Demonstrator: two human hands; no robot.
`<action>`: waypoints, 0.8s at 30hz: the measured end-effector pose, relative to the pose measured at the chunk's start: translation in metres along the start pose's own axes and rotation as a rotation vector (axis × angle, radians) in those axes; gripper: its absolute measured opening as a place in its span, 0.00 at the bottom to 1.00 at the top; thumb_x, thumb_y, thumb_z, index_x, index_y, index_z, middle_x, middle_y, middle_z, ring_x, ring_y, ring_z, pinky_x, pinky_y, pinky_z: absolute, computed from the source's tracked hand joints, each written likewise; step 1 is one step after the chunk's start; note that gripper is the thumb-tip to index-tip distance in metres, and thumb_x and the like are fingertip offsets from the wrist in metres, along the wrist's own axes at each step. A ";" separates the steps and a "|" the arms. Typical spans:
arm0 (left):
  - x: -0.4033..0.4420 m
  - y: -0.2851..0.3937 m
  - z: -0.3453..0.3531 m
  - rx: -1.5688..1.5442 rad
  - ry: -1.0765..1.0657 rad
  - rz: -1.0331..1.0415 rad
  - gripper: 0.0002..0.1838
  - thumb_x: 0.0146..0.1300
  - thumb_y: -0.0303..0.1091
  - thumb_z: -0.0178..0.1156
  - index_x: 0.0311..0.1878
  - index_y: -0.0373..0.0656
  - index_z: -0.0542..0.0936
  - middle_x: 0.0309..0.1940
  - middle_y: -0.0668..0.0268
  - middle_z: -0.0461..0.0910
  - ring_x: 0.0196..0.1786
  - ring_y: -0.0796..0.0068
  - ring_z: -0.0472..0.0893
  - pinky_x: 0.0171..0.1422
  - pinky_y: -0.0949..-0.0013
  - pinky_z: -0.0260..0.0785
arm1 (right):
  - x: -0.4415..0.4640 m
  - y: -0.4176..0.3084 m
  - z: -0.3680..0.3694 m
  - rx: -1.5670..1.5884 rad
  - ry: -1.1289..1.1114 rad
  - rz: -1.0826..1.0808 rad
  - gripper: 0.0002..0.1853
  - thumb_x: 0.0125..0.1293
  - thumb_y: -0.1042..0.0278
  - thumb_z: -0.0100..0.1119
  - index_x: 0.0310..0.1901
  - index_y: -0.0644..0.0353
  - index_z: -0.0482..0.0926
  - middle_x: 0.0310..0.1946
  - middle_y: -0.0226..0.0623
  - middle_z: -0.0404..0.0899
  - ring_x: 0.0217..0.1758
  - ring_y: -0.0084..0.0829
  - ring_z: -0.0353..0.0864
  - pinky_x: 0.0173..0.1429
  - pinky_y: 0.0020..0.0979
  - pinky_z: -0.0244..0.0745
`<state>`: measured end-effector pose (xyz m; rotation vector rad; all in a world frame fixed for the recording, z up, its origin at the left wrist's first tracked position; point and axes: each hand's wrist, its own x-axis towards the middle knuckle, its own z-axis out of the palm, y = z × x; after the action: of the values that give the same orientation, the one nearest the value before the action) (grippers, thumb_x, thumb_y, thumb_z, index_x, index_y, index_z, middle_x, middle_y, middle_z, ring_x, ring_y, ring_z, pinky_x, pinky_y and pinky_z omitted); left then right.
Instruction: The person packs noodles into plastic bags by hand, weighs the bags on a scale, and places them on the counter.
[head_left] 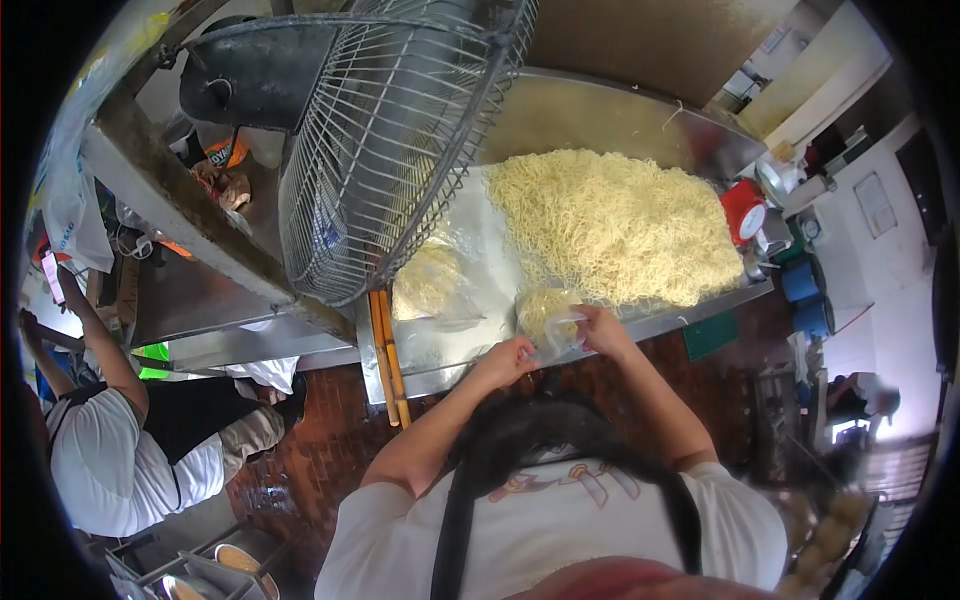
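Observation:
A clear plastic bag (546, 310) with yellow noodles inside rests at the near edge of the metal table. My left hand (512, 360) is closed on the left side of the bag's mouth, its fingertips pinched together. On the other side, my right hand (597, 330) grips the bag's plastic between thumb and fingers. Just beyond both hands lies a large heap of loose yellow noodles (620, 225). Left of my hands, another clear bag of noodles (428, 282) lies on the metal table (490, 215).
A large wire-caged fan (400, 150) looms over the table's left side. Two bamboo poles (388, 350) stick out past the near edge. A red dial scale (743, 212) stands beyond the heap's right end. At left, another person (130, 450) holds a phone (52, 276).

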<state>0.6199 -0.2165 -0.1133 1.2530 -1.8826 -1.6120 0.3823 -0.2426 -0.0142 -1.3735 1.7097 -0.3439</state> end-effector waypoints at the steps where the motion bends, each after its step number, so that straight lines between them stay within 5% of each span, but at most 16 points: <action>1: 0.000 -0.004 0.004 -0.012 0.012 0.018 0.22 0.59 0.45 0.73 0.48 0.41 0.80 0.32 0.59 0.82 0.36 0.64 0.82 0.44 0.63 0.75 | -0.001 0.000 0.000 -0.002 -0.003 0.004 0.19 0.73 0.71 0.52 0.64 0.62 0.77 0.26 0.38 0.81 0.20 0.26 0.78 0.25 0.30 0.75; 6: -0.001 -0.001 0.010 -0.077 0.059 0.049 0.16 0.63 0.43 0.70 0.41 0.40 0.81 0.30 0.59 0.83 0.35 0.67 0.82 0.41 0.64 0.74 | 0.002 0.008 -0.001 -0.002 -0.004 0.002 0.20 0.74 0.70 0.52 0.65 0.62 0.76 0.26 0.38 0.81 0.21 0.26 0.78 0.25 0.29 0.76; 24: -0.008 0.013 0.006 -0.133 -0.003 0.002 0.19 0.63 0.44 0.71 0.46 0.39 0.80 0.29 0.65 0.81 0.31 0.73 0.78 0.36 0.67 0.71 | 0.003 0.014 -0.001 0.001 -0.023 0.008 0.22 0.74 0.71 0.51 0.67 0.61 0.74 0.24 0.38 0.80 0.20 0.26 0.78 0.26 0.30 0.76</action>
<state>0.6145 -0.2073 -0.1009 1.1928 -1.7462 -1.7086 0.3729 -0.2412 -0.0244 -1.3648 1.6960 -0.3229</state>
